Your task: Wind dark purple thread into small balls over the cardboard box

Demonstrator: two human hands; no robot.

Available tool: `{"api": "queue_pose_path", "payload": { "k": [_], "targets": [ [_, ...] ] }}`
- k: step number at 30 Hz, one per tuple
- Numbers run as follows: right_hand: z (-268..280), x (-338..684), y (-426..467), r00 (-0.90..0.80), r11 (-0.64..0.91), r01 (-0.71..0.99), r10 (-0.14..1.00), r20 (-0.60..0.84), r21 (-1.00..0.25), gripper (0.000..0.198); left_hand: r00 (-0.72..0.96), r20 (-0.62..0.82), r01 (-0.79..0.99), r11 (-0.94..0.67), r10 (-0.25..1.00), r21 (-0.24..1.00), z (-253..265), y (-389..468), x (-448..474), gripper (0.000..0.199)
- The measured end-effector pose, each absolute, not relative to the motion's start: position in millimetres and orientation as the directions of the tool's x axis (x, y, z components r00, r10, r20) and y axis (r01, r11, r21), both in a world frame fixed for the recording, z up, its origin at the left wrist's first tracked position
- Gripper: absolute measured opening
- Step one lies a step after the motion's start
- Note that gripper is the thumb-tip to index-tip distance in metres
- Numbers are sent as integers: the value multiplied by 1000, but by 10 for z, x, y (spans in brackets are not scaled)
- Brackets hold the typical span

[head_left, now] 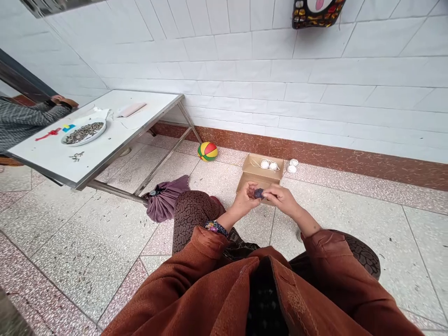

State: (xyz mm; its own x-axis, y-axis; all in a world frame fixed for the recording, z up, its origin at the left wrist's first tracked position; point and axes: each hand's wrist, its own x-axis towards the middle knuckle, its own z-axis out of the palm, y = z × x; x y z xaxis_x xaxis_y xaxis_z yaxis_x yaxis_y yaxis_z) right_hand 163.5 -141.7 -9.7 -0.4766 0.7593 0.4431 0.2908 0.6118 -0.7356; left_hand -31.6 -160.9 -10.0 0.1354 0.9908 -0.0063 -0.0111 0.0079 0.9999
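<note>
My left hand (245,199) and my right hand (283,199) meet in front of my knees. Between their fingers is a small dark purple-grey ball (258,193) that looks like wound yarn. The left fingers curl around one side of it, while the right fingers pinch at the other side. Just beyond and below my hands an open cardboard box (248,163) lies on the floor. Two white yarn balls (265,164) with a loose strand rest in its far part. More white balls (292,165) sit on the floor to the box's right.
To the left stands a white table (122,133) with a plate of sunflower seeds (84,133) on it. Another person's sleeve (31,116) is at its far side. A striped ball (207,151) and a purple cloth bundle (166,199) are on the floor. A black basket (318,19) hangs on the wall.
</note>
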Motion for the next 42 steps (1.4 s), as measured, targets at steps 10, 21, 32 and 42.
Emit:
{"api": "queue_pose_path", "payload": {
  "k": [10,21,32,42],
  "targets": [
    [-492,1566,-1443,-452,512,381,829,328,-770,33,201,-88,-343,154,976,927,-7,-1688,-242,45],
    [-215,1660,-1569,-465,606,297,767,443,-738,32,97,-105,-32,109,990,994,-160,-1622,-334,48],
    [-541,1530,-1437,-446,474,398,848,285,-786,27,230,-140,-336,214,963,917,-123,-1692,-320,49],
    [-344,1643,-1637,-528,620,326,745,407,-714,30,138,-137,10,137,981,991,-317,-1652,-315,45]
  ]
}}
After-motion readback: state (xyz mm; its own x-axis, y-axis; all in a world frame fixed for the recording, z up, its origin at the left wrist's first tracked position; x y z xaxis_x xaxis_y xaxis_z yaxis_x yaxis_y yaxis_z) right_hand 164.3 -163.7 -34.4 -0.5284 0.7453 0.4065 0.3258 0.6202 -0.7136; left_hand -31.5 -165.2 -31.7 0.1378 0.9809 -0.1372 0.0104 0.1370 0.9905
